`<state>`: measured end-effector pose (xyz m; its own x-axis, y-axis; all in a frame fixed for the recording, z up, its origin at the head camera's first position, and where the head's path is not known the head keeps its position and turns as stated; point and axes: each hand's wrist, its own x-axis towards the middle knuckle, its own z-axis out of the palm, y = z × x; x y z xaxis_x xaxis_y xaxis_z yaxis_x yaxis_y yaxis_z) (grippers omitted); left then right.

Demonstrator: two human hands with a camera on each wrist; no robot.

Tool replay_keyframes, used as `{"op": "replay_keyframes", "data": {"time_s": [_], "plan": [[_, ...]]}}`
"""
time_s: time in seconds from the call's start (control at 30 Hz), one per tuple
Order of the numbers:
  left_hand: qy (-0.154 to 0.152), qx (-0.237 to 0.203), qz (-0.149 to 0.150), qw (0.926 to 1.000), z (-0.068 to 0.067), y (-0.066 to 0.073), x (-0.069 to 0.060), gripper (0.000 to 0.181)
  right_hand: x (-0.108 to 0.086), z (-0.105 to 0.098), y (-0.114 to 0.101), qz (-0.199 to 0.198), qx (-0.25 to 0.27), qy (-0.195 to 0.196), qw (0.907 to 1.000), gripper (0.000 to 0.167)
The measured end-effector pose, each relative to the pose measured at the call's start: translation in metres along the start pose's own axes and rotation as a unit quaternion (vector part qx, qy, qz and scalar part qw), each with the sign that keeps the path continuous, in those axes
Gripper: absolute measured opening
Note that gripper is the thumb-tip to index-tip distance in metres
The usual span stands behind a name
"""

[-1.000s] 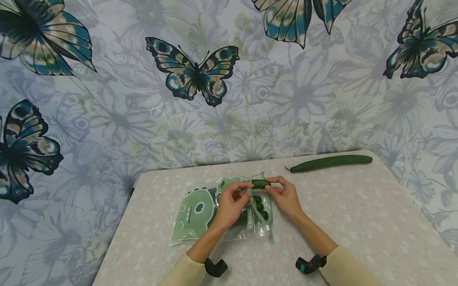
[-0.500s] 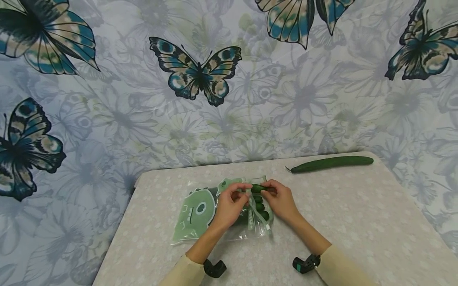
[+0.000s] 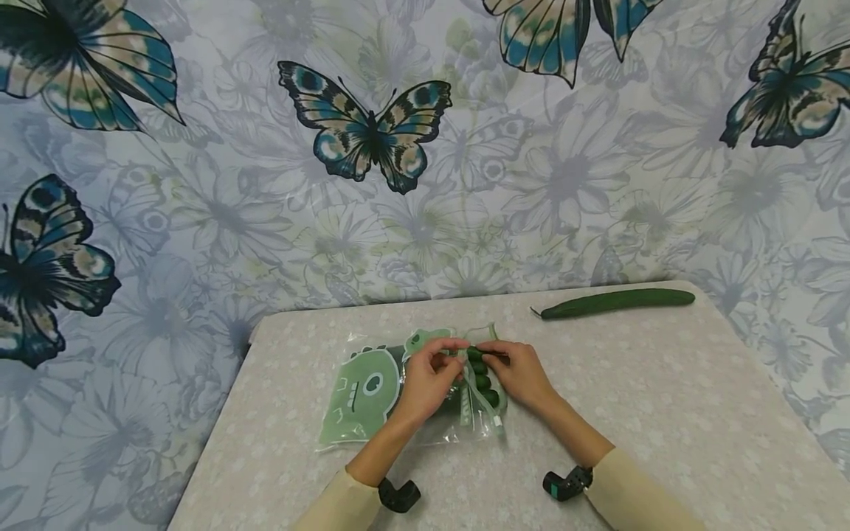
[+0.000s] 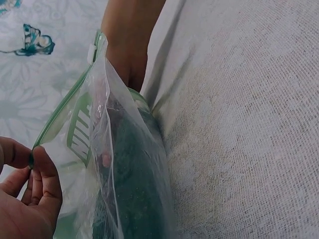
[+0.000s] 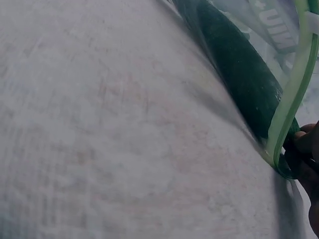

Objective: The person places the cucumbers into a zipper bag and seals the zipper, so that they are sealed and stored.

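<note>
A clear zip bag with a green cartoon print (image 3: pixel 361 398) lies on the table, several cucumbers (image 3: pixel 490 398) inside near its open right end. My left hand (image 3: pixel 428 380) pinches the bag's green zip edge (image 4: pixel 62 107) between thumb and fingers, as the left wrist view shows. My right hand (image 3: pixel 524 372) is at the bag's mouth, fingers bent against the end of the uppermost cucumber (image 3: pixel 474 353). In the right wrist view, a cucumber (image 5: pixel 244 69) lies within the bag, and the right fingers (image 5: pixel 306 142) touch its end beside the green rim.
One long cucumber (image 3: pixel 617 302) lies outside the bag at the table's back right. A patterned cloth covers the table (image 3: pixel 664 398). Behind the back edge stands a wall with butterflies (image 3: pixel 372 133).
My right hand has moved left toward the bag's mouth, and the uppermost cucumber has slid left, further into the bag. My left hand has stayed nearly in place.
</note>
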<state>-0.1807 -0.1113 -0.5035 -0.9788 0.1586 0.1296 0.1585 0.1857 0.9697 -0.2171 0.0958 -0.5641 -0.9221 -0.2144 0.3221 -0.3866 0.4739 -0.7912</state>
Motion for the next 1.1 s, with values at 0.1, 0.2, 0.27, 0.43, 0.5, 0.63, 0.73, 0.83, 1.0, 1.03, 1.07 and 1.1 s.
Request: {"op": "replay_keyframes", "data": {"time_s": [0.1, 0.2, 0.27, 0.43, 0.5, 0.63, 0.73, 0.83, 1.0, 1.03, 1.07, 1.1], "plan": [[0.001, 0.000, 0.001, 1.0000, -0.001, 0.001, 0.000, 0.025, 0.000, -0.003, -0.002, 0.004, -0.001, -0.015, 0.9999, 0.025], [0.000, 0.002, 0.002, 1.0000, -0.001, 0.001, 0.000, 0.025, -0.004, -0.010, -0.002, 0.002, 0.007, -0.020, 0.9998, 0.026], [0.000, 0.004, 0.003, 1.0000, -0.001, 0.001, 0.000, 0.025, -0.007, -0.016, 0.000, -0.002, 0.018, -0.018, 0.9997, 0.026], [-0.001, 0.009, 0.000, 1.0000, 0.000, 0.000, 0.000, 0.026, -0.012, -0.041, 0.010, -0.006, 0.025, -0.001, 0.9997, 0.028], [-0.001, 0.008, -0.002, 1.0000, 0.000, 0.000, -0.001, 0.026, -0.013, -0.055, 0.017, 0.000, 0.015, 0.005, 0.9999, 0.028], [0.003, 0.005, -0.005, 1.0000, 0.001, 0.000, -0.002, 0.025, -0.017, -0.087, 0.036, 0.007, -0.019, 0.014, 0.9997, 0.026], [0.005, 0.003, -0.007, 1.0000, 0.002, 0.000, -0.002, 0.025, -0.020, -0.112, 0.051, 0.009, -0.048, 0.023, 0.9985, 0.025], [0.003, 0.001, -0.009, 1.0000, 0.002, 0.001, -0.002, 0.025, -0.024, -0.136, 0.066, 0.008, -0.078, 0.037, 0.9962, 0.024], [-0.002, 0.002, -0.008, 1.0000, 0.003, 0.001, -0.003, 0.025, -0.029, -0.172, 0.088, -0.013, -0.145, 0.078, 0.9863, 0.025], [-0.002, 0.000, -0.006, 1.0000, 0.003, 0.001, -0.002, 0.025, -0.030, -0.179, 0.091, -0.015, -0.156, 0.087, 0.9838, 0.026], [-0.003, -0.001, -0.006, 1.0000, 0.004, 0.001, -0.002, 0.025, -0.030, -0.186, 0.095, -0.015, -0.167, 0.097, 0.9810, 0.026], [-0.004, -0.002, -0.005, 1.0000, 0.004, 0.001, -0.001, 0.025, -0.029, -0.192, 0.099, -0.012, -0.179, 0.107, 0.9780, 0.027]]}}
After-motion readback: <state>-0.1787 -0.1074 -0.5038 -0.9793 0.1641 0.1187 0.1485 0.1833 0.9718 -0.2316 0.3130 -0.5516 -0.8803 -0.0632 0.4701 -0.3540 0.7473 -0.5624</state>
